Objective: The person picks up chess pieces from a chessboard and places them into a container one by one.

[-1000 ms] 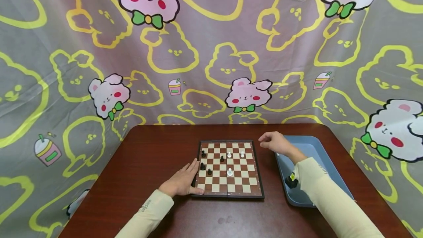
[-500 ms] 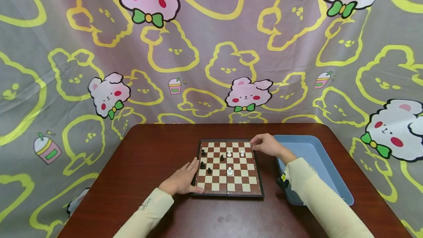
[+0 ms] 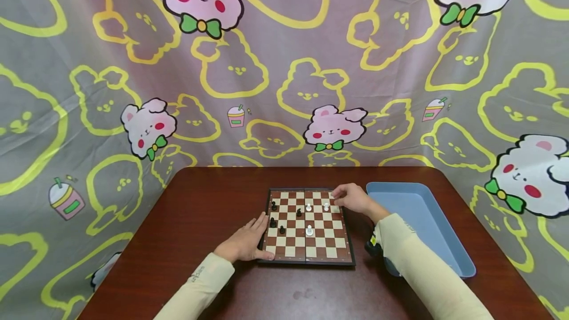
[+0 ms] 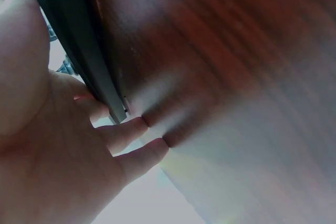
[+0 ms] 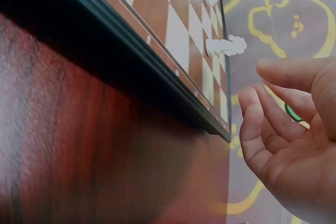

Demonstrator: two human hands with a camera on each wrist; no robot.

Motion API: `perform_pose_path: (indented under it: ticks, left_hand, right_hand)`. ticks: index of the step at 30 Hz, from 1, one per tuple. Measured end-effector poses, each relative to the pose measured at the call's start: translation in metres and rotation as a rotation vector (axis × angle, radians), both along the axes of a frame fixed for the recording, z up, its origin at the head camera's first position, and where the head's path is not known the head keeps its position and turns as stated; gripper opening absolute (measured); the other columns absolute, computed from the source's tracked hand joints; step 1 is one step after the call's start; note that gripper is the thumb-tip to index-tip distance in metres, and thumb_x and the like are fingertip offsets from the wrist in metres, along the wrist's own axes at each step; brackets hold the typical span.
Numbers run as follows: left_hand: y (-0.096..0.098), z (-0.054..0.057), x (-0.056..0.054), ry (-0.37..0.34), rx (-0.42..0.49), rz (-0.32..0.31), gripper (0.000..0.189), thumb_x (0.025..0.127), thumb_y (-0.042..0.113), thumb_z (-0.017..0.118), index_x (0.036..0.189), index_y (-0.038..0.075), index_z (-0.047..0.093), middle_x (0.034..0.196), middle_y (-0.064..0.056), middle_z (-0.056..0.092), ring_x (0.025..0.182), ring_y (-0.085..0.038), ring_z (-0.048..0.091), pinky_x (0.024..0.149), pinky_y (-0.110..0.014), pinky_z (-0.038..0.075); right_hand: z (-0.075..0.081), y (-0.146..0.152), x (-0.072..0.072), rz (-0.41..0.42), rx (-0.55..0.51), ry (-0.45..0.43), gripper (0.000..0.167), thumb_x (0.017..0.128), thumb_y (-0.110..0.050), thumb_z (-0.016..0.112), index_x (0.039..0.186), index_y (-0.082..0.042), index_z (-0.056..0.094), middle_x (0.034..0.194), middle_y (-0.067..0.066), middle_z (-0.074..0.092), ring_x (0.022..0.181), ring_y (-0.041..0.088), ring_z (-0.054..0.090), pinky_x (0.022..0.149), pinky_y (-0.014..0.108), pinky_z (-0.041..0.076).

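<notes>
A chessboard [image 3: 318, 250] with a black frame lies on the table. My left hand [image 3: 243, 242] rests at its left edge, thumb over the front left corner; in the left wrist view, fingertips [image 4: 152, 153] touch the table beside the frame. Above the board's far right corner, my right hand [image 3: 355, 198] has loosely bent fingers and nothing between them. Closest to it stands a white knight [image 5: 227, 46], apart from the fingers. A white pawn [image 3: 308, 207] stands left of that knight. A larger white piece [image 3: 309, 230] is nearer the front. A black knight [image 3: 299, 212] stands near the middle seam.
Several black pieces, including a small black pawn [image 3: 282, 230], stand on the board's left side. A blue tray [image 3: 426, 211] lies right of the board, partly behind my right forearm. Patterned cloth [image 3: 275, 83] hangs behind the brown table [image 3: 209, 201].
My right hand has moved left from beside the tray to over the board's far right corner. The left hand and the chess pieces stay where they were.
</notes>
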State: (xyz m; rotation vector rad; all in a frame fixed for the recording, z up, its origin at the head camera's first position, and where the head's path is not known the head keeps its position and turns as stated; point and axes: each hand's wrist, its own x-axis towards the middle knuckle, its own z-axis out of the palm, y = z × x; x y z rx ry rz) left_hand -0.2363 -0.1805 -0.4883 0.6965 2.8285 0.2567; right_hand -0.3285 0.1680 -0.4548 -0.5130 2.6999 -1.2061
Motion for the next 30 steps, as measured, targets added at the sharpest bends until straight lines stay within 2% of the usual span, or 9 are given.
perform_pose_path:
  ticks: [11,17,30]
  left_hand:
    - [0.001,0.000,0.001,0.002,0.003,0.000,0.112,0.075,0.068,0.061,0.151,0.001,0.014,0.156,-0.017,0.010,0.135,-0.041,0.026,0.103,-0.050,0.032]
    - [0.000,0.001,0.001,0.004,0.001,0.001,0.112,0.075,0.068,0.061,0.151,0.000,0.015,0.156,-0.017,0.010,0.135,-0.041,0.026,0.103,-0.050,0.032]
    - [0.000,0.000,0.001,-0.005,0.015,0.003,0.111,0.075,0.068,0.061,0.151,0.001,0.014,0.156,-0.016,0.009,0.136,-0.041,0.025,0.105,-0.050,0.030]
  right_hand:
    - [-0.015,-0.008,-0.004,-0.025,0.043,-0.002,0.022,0.085,-0.004,0.067,0.107,-0.003,0.068,0.100,0.006,0.065,0.091,0.024,0.060,0.073,0.038,0.051]
    - [-0.016,-0.015,-0.004,-0.032,0.059,-0.004,0.022,0.084,-0.005,0.069,0.106,-0.003,0.069,0.099,0.008,0.065,0.088,0.023,0.061,0.069,0.037,0.051]
    - [-0.022,-0.022,-0.004,-0.024,0.072,0.012,0.015,0.083,-0.005,0.070,0.098,-0.007,0.072,0.093,0.003,0.067,0.077,0.016,0.060,0.063,0.032,0.050]
